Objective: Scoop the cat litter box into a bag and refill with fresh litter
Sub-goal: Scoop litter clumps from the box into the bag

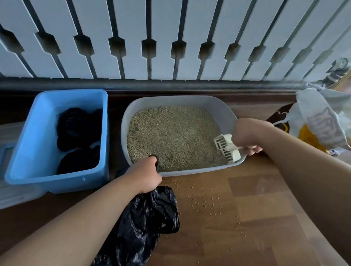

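All fingers (252, 149) curl tight: left hand (147, 175) round black bag (140, 226), right hand (247, 136) (over litter (170, 133)) round scoop (226, 147).

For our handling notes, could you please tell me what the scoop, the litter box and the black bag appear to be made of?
Scoop: probably rigid cream plastic, moulded slots. Litter box: seemingly grey matte plastic, smooth rounded rim. Black bag: thin glossy plastic film, crumpled, shiny highlights.

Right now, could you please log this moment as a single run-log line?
left hand: grips black bag | right hand: holds scoop in litter box | grains scattered on floor
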The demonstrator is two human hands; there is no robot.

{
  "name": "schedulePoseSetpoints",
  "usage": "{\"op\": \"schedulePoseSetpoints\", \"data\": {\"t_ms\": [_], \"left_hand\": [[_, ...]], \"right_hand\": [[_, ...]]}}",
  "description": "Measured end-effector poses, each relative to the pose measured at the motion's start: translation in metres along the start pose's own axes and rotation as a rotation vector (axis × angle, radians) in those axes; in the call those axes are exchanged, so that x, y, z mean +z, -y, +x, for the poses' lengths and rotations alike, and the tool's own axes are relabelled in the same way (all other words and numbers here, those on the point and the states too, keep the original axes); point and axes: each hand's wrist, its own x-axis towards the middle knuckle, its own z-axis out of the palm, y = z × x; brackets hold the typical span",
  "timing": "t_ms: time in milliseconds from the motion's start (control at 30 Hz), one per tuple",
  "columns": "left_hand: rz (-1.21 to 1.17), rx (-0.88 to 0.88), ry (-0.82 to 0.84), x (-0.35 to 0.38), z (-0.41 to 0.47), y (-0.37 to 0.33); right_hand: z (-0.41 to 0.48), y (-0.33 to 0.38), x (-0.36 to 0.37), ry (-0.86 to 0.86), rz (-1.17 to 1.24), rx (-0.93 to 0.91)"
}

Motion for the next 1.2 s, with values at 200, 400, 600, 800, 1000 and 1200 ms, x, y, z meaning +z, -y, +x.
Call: {"op": "schedulePoseSetpoints", "data": {"t_ms": [200,400,600,800,1000,1200], "left_hand": [[-0.004,0.006,-0.001,0.003,0.004,0.000],[0.040,0.010,-0.030,0.003,0.007,0.001],[0.067,-0.014,-0.045,0.003,0.008,-0.002],[0.034,-0.020,-0.047,0.001,0.004,-0.001],[0.005,-0.027,-0.042,-0.001,0.000,0.002],[-0.033,-0.055,-0.066,-0.009,-0.004,0.004]], "right_hand": [[0.023,-0.028,0.003,0.225,0.530,0.093],[0.027,-0.030,0.055,0.387,1.108,0.197],[0.024,-0.008,0.104,0.301,1.419,0.210],[0.022,0.015,0.112,0.202,1.443,0.150],[0.027,0.002,0.082,0.238,1.205,0.135],[0.013,0.030,0.114,0.167,1.473,0.182]]}}
